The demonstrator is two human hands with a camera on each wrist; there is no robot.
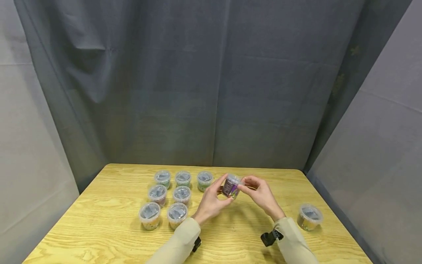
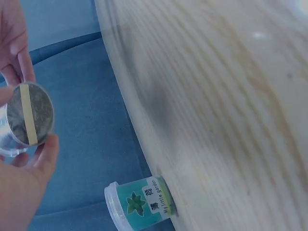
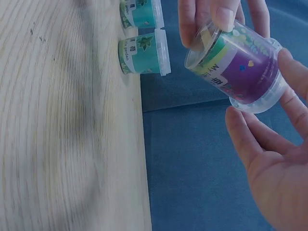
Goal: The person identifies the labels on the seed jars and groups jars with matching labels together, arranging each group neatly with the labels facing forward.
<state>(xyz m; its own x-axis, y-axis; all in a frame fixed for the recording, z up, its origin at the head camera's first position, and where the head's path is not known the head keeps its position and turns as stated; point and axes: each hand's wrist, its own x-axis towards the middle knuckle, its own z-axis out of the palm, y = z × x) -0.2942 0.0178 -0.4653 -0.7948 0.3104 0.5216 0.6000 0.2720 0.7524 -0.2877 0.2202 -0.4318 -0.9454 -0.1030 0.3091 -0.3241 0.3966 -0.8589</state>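
Observation:
A small clear plastic cup (image 1: 232,185) with a purple printed label and a lid is held tilted above the table, between both hands. My left hand (image 1: 211,204) grips its body, thumb low and fingers on the far side. On the right, my right hand (image 1: 262,196) holds the lid end with thumb and fingertips. In the right wrist view the cup (image 3: 240,72) shows the purple label and a clear rimmed lid. The left wrist view shows the round base (image 2: 41,113) of the cup, crossed by a pale strip.
Several lidded cups stand in rows left of the hands, including a yellow-labelled cup (image 1: 150,216) in front and a green-labelled cup (image 1: 205,180) at the back. Another lidded cup (image 1: 309,217) stands alone at the right of the wooden table (image 1: 108,220). Grey curtains (image 1: 184,91) surround it.

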